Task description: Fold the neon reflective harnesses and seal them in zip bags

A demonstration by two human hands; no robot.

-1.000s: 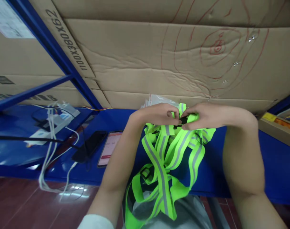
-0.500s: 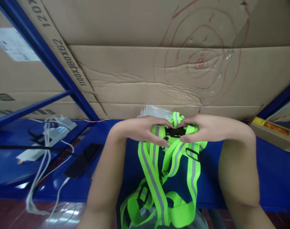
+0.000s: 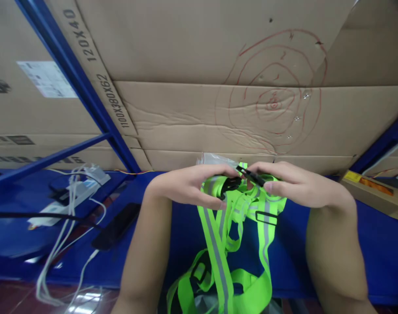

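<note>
Neon-green straps with a grey reflective stripe (image 3: pixel 215 257) hang in loops from my hands over the front edge of the blue shelf. Between the thumb and fingers of my left hand (image 3: pixel 199 185) is one black side-release buckle half (image 3: pixel 231 185), with a coil of strap around it. My right hand (image 3: pixel 289 183) pinches the other, pronged buckle half (image 3: pixel 251 175), tilted and apart from the first. Below the right hand, a black slide adjuster (image 3: pixel 266 217) sits on a strap. A second adjuster (image 3: pixel 199 272) lies lower left.
A clear plastic bag (image 3: pixel 215 159) lies behind the hands against the cardboard wall (image 3: pixel 173 104). To the left are a black phone (image 3: pixel 116 227), a white power strip (image 3: pixel 60 205) and white cables (image 3: pixel 66 235). A cardboard box (image 3: pixel 375 192) stands at right, beside blue shelf posts.
The black buckle halves, together between my hands before, are now separated. My right hand has turned its half at an angle. The view has shifted, so everything sits lower.
</note>
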